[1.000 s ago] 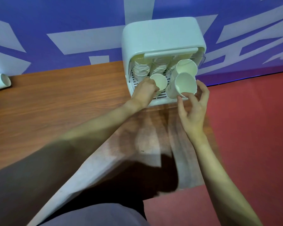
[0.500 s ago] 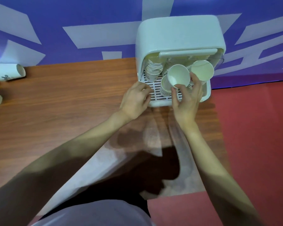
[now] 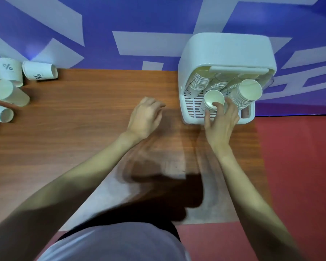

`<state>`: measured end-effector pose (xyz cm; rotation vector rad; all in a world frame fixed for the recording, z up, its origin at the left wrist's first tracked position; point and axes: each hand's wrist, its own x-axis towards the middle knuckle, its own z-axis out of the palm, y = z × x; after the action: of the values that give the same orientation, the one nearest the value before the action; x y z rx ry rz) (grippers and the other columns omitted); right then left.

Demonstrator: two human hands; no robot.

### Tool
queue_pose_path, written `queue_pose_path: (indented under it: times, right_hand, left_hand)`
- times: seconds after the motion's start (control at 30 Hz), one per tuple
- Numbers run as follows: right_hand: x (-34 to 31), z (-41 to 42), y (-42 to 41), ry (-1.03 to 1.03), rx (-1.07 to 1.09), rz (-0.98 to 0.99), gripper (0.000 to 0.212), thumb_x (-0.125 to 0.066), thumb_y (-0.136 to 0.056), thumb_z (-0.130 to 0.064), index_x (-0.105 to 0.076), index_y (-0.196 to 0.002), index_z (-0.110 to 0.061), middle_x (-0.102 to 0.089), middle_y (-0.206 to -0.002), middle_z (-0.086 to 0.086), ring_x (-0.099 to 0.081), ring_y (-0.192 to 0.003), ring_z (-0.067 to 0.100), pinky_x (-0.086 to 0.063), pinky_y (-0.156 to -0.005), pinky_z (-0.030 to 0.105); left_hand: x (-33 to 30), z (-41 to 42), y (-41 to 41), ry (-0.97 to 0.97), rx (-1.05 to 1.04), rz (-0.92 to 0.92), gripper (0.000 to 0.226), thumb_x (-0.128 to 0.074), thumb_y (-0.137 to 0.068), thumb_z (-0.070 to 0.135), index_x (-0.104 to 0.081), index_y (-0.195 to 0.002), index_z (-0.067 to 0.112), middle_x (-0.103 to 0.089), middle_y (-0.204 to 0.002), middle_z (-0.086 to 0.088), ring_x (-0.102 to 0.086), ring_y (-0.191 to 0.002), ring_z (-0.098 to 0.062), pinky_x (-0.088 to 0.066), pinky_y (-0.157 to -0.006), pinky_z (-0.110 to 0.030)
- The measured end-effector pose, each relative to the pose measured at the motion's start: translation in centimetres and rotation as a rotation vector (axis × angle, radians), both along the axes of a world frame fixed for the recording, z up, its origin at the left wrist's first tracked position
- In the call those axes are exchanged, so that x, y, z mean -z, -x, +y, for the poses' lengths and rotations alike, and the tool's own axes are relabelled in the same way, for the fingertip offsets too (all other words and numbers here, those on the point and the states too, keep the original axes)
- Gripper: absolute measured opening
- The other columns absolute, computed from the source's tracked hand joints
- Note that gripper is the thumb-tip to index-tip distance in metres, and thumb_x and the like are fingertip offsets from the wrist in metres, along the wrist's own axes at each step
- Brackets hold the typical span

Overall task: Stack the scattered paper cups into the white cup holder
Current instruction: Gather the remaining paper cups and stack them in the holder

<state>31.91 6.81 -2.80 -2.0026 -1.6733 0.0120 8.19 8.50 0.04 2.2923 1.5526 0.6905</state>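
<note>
Your right hand (image 3: pixel 221 121): fingers curled round a cup (image 3: pixel 212 100) in the holder (image 3: pixel 228 51). Your left hand (image 3: pixel 145 117): loosely curled, empty, above the tabletop (image 3: pixel 83 119). Loose cups (image 3: pixel 9 87): far left.

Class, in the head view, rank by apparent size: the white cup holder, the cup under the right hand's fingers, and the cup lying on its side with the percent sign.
1. white cup holder
2. cup with the percent sign
3. cup touched by the right hand, though partly hidden, so unsure.

cup holder (image 3: pixel 226 53) right, loose cups (image 3: pixel 9 87) left
</note>
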Motion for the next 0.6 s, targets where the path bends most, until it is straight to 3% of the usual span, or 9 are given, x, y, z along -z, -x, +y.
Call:
queue_pose_path:
  times: [0.2, 0.4, 0.6]
  right_hand:
    - [-0.7, -4.5, 7.9, 0.104, -0.236, 0.019, 0.032, -0.056, -0.090, -0.023, -0.056, -0.118, -0.006, -0.044, -0.133, 0.020, -0.039, -0.125, 0.034, -0.030, -0.104, 0.043]
    - [-0.2, -8.1, 19.1, 0.290, -0.510, 0.005, 0.041, -0.058, -0.090, -0.023, -0.051, -0.127, -0.007, -0.043, -0.135, 0.019, -0.042, -0.125, 0.034, -0.038, -0.101, 0.049]
    - [-0.8, -9.2, 31.7, 0.393, -0.717, -0.025, 0.048, -0.053, -0.093, -0.025, -0.043, -0.138, -0.009, -0.037, -0.142, 0.014, -0.034, -0.131, 0.031, -0.031, -0.108, 0.046]
  left_hand:
    - [1.5, -4.4, 7.5, 0.058, -0.154, 0.016, 0.023, -0.058, -0.085, 0.009, -0.066, -0.107, 0.007, -0.065, -0.099, -0.013, -0.056, -0.094, -0.035, -0.045, -0.079, -0.039]
    - [2.0, -9.7, 18.1, 0.135, -0.354, 0.028, 0.026, -0.059, -0.082, 0.006, -0.066, -0.108, 0.007, -0.065, -0.100, -0.016, -0.056, -0.094, -0.037, -0.046, -0.079, -0.040]
    - [2.0, -14.1, 30.1, 0.133, -0.618, -0.013, 0.030, -0.059, -0.082, 0.009, -0.064, -0.111, 0.007, -0.062, -0.107, -0.014, -0.053, -0.100, -0.033, -0.043, -0.085, -0.040]
